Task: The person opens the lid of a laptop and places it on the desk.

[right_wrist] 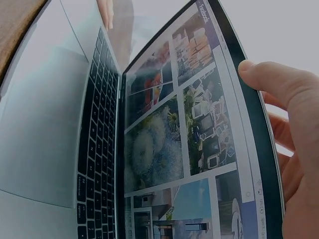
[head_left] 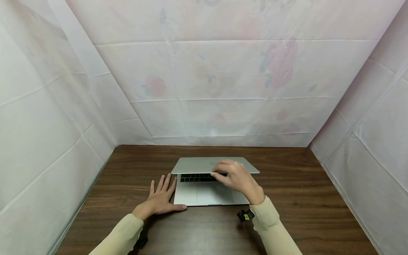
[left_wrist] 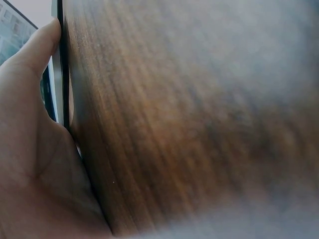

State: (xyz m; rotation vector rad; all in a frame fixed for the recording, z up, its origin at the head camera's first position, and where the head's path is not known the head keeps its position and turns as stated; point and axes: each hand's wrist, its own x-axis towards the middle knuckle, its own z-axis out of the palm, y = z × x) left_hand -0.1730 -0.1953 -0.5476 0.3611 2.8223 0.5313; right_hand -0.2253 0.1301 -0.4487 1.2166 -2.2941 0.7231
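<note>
A silver laptop [head_left: 186, 194] lies on the table, its lid [head_left: 197, 164] raised only partway and leaning forward over the keyboard [head_left: 191, 178]. My right hand [head_left: 234, 175] grips the lid's front edge. In the right wrist view, the thumb [right_wrist: 256, 72] presses on the dark bezel while the other fingers are behind the lid. The lit screen [right_wrist: 154, 144] shows a page of photos. My left hand [head_left: 160, 202] lies spread on the table at the laptop's left side. Its thumb [left_wrist: 42, 42] rests against the front left corner of the base.
The dark wood table [head_left: 296, 198] extends on both sides of the laptop. Pale cloth walls, the rear one [head_left: 210, 117] with faded fruit prints, enclose the table's back and sides. A small black device [head_left: 245, 215] sits at the right wrist.
</note>
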